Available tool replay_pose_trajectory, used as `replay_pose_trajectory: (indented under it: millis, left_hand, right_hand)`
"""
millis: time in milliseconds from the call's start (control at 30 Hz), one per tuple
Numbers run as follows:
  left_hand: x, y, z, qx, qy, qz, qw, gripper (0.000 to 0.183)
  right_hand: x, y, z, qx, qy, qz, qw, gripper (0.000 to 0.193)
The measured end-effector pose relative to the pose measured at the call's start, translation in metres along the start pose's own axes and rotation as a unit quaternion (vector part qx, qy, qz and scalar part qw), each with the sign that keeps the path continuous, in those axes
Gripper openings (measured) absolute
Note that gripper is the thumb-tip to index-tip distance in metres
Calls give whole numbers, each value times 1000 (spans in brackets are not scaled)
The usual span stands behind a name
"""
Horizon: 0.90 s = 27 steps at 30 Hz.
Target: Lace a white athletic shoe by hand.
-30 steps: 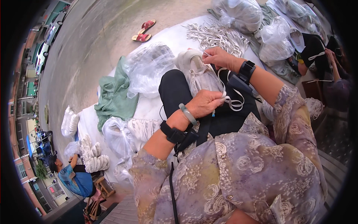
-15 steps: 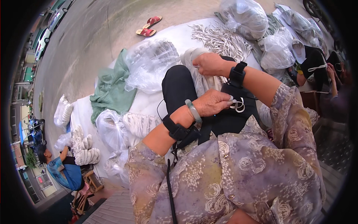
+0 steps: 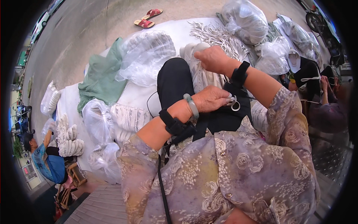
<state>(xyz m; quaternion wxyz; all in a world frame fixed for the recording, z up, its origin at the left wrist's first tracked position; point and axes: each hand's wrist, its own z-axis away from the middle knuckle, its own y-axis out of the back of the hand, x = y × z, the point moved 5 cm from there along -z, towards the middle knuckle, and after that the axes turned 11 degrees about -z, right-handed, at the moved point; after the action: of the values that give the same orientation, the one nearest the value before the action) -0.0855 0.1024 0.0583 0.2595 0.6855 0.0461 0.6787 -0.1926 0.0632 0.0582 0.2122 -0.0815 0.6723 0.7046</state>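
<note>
My left hand (image 3: 212, 99) is closed in a pinch on a white shoelace (image 3: 235, 106), whose end curls out in a small loop beyond the thumb. Farther out, above my lap, my right hand (image 3: 215, 59) is closed beside the toe of a white shoe. What its fingertips hold, if anything, is hidden. Several white shoes (image 3: 204, 81) are stacked between my knees, just under that hand. A heap of loose white laces (image 3: 220, 39) lies on the white sheet past the shoes.
Clear plastic bags of shoes (image 3: 147, 56) and a green cloth (image 3: 102, 76) lie to the left on the white sheet (image 3: 72, 100). More filled bags (image 3: 244, 22) stand at the far right. Red sandals (image 3: 144, 23) rest beyond. One co-worker (image 3: 48, 160) sits left; another's hands (image 3: 325, 87) show right.
My right hand has shifted slightly outward and turned, still beside the shoe toe. The left hand keeps its pinch on the lace. Surroundings have moved in the picture as my head turned a little.
</note>
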Motion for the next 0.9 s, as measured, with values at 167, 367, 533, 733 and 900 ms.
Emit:
replay_pose_trajectory:
  millis: [167,367,533,733,900]
  left_hand:
    - [1,-1,0,5,-1,20,1000,20]
    - [6,4,-1,16,-13,-2,1000,19]
    - [4,2,-3,8,16,26,999,21]
    - [-1,3,-1,29,19,33,999,21]
    - [0,3,2,26,17,36,999,21]
  right_hand:
    - [5,3,0,44,54,-34,997,14]
    - [44,13,-4,67,-111,-280,951,21]
    - [35,5,-1,40,-76,-216,973,22]
    - [27,-6,-4,-23,-79,-202,976,21]
    - [21,-6,1,12,-71,-236,969,20]
